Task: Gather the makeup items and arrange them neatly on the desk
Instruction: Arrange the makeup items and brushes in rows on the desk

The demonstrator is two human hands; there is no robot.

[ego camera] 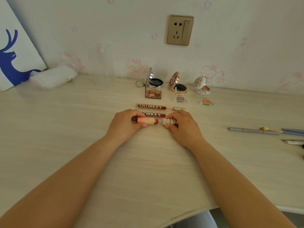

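Both hands met in the middle of the frame, low on the tabletop [65,122]. The left hand [126,124] had its fingers curled round the pink tube [146,121] of a lip colour, and the right hand [181,125] pinched the white cap [166,122] at the other end. Tube and cap sat a little apart, with a dark red bit showing between them, so it looked as if the person wanted it lying open like the others. Just above the hands lay two long lip glosses [150,106], side by side, the upper one with its cap pulled out. Higher up stood three open round compacts [155,83] in a row near the wall, each with a small eye colour box [154,94] in front. That looked like neat rows being made. Over at the right edge, some brushes and pens [253,130] lay loose, likely still waiting to be lined up.
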